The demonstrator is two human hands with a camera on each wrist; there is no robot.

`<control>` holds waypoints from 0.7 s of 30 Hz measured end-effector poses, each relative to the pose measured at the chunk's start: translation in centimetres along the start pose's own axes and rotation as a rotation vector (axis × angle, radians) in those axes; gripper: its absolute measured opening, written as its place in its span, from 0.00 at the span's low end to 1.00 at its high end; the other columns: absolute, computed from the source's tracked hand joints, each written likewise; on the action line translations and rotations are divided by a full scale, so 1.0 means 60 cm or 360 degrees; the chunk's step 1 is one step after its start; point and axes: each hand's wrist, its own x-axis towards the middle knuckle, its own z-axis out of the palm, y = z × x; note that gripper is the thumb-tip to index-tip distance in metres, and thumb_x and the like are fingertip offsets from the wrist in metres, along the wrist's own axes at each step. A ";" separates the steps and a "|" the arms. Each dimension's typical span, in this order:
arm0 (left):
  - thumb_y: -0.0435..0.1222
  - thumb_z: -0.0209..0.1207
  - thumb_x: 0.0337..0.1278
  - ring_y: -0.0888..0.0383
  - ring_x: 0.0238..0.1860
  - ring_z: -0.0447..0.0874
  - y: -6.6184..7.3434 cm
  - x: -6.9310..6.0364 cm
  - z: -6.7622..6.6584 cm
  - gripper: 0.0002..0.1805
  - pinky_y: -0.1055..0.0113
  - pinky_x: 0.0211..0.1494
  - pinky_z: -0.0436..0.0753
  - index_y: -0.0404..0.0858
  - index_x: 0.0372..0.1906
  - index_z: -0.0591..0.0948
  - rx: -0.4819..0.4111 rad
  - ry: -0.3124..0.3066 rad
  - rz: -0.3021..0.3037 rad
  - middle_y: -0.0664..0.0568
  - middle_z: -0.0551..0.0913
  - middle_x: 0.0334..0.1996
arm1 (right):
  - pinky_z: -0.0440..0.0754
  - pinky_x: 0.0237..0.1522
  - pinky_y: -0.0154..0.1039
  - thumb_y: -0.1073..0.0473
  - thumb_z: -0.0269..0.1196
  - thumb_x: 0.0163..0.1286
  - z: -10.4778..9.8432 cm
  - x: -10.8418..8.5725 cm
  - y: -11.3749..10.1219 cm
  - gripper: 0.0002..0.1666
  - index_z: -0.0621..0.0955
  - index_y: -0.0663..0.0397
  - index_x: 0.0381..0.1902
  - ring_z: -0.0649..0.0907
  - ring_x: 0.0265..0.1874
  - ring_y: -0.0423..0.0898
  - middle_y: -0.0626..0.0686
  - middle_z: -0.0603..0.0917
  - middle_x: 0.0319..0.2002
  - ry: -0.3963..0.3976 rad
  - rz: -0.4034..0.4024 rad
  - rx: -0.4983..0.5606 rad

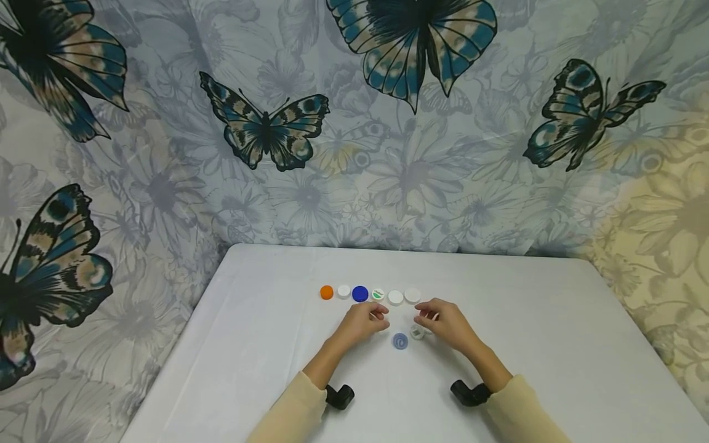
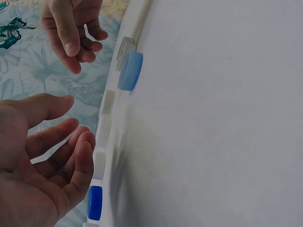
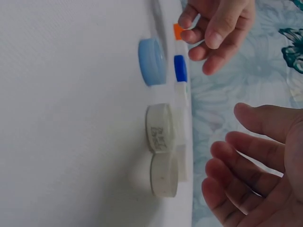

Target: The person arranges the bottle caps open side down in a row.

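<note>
Both hands hover over a white table and hold nothing. My left hand (image 1: 362, 323) has loosely bent fingers and is just in front of a row of bottle caps. My right hand (image 1: 445, 323), its fingers also loosely bent, is above a translucent cap (image 1: 417, 332) and partly hides a second translucent cap (image 3: 164, 175) beside it. Between the hands lies a light blue cap (image 1: 400, 341). From left to right, the row has an orange cap (image 1: 327, 292), a white cap (image 1: 344, 291), a dark blue cap (image 1: 360, 293), a white cap with a green mark (image 1: 378, 294) and two plain white caps (image 1: 396, 298).
The white table (image 1: 221, 344) ends at the back against a curtain (image 1: 399, 184) printed with flowers and butterflies. A black wrist device (image 1: 340, 397) sticks out by the left sleeve, and another black device (image 1: 469, 392) is by the right sleeve.
</note>
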 end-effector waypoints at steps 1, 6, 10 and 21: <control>0.36 0.66 0.54 0.64 0.32 0.78 -0.002 -0.002 0.000 0.15 0.75 0.33 0.77 0.35 0.47 0.84 0.0000 -0.0009 -0.0008 0.51 0.85 0.34 | 0.76 0.30 0.30 0.61 0.68 0.62 0.002 -0.002 -0.001 0.15 0.85 0.65 0.44 0.77 0.28 0.38 0.49 0.82 0.29 -0.0006 -0.0003 -0.0004; 0.36 0.67 0.54 0.63 0.34 0.77 -0.005 -0.011 0.000 0.15 0.74 0.35 0.76 0.36 0.47 0.84 0.0045 0.0006 -0.0019 0.51 0.84 0.37 | 0.76 0.30 0.30 0.61 0.69 0.61 0.010 -0.012 -0.003 0.15 0.85 0.65 0.44 0.76 0.28 0.39 0.48 0.81 0.28 -0.0033 0.0029 -0.0005; 0.37 0.68 0.52 0.62 0.36 0.75 0.002 -0.013 0.004 0.17 0.73 0.37 0.74 0.38 0.48 0.84 0.0087 0.0058 -0.0018 0.49 0.81 0.42 | 0.76 0.30 0.30 0.62 0.69 0.60 0.014 -0.018 -0.003 0.15 0.85 0.65 0.43 0.77 0.28 0.39 0.47 0.81 0.28 -0.0049 0.0026 -0.0013; 0.36 0.69 0.50 0.64 0.32 0.74 0.001 -0.017 0.020 0.16 0.74 0.36 0.74 0.37 0.46 0.85 0.0080 0.0015 0.0034 0.50 0.83 0.36 | 0.74 0.28 0.29 0.63 0.69 0.58 0.031 -0.036 -0.008 0.14 0.85 0.66 0.41 0.74 0.25 0.33 0.46 0.82 0.26 -0.0099 -0.0016 0.0004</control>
